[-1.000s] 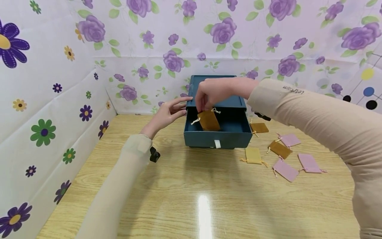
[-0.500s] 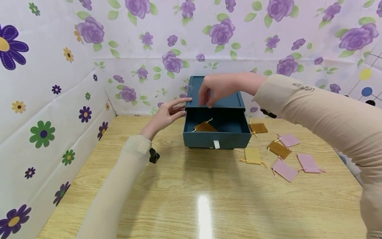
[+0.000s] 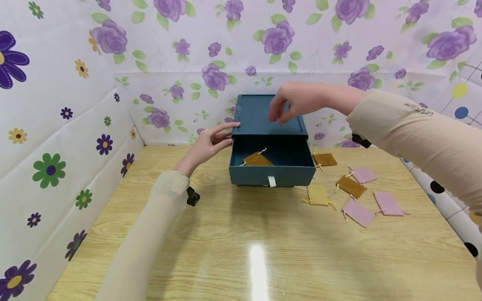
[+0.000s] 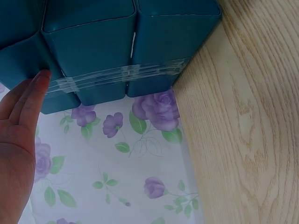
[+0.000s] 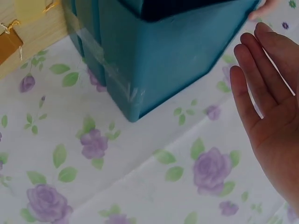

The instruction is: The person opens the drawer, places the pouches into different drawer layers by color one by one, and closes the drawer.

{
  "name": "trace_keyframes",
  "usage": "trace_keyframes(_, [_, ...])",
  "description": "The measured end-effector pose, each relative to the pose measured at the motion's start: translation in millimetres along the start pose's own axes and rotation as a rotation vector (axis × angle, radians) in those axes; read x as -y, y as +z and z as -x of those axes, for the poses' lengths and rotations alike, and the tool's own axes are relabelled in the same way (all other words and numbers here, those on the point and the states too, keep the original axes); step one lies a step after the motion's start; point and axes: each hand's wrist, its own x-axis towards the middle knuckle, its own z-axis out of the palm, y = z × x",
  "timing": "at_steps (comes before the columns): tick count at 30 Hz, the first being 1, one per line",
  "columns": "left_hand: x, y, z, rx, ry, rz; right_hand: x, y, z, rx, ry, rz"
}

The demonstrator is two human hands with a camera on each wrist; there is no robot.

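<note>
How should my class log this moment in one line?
left hand: touching box | right hand: holding nothing, above box | drawer: open, at least one brown pouch inside | table: more pouches, brown, pink, yellow

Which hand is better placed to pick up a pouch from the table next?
Probably the right hand: it is empty and nearer those pouches, while the left hand touches the left side of the drawer unit.

Drawer is blue, its pouch brown, backdrop purple-flowered.
</note>
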Motion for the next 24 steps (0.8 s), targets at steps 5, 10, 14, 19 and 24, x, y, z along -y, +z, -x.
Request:
trace_keyframes(5, [-0.2,-0.1,1.3,0.001,-0.001,-0.005,-12,-5,17.7,-0.071,0.037,0.015])
trace_keyframes(10, [0.0,-0.1,1.2,-0.001,-0.003,-0.007,-25,-8,40.3,-0.158,0.119,0.02])
trace_keyframes(14, [-0.5,-0.1,1.1,-0.004,0.001,-0.015,-42,-6,59.2,-0.229,0.17,0.056])
trace_keyframes(19, [-0.8,0.0,1.8,-0.009,0.011,-0.02,-62,2,79.0,-0.288,0.219,0.092])
trace_keyframes(24, [-1.0,-0.3,2.1,-0.006,0.01,-0.017,-80,13,94.1,-0.335,0.26,0.095])
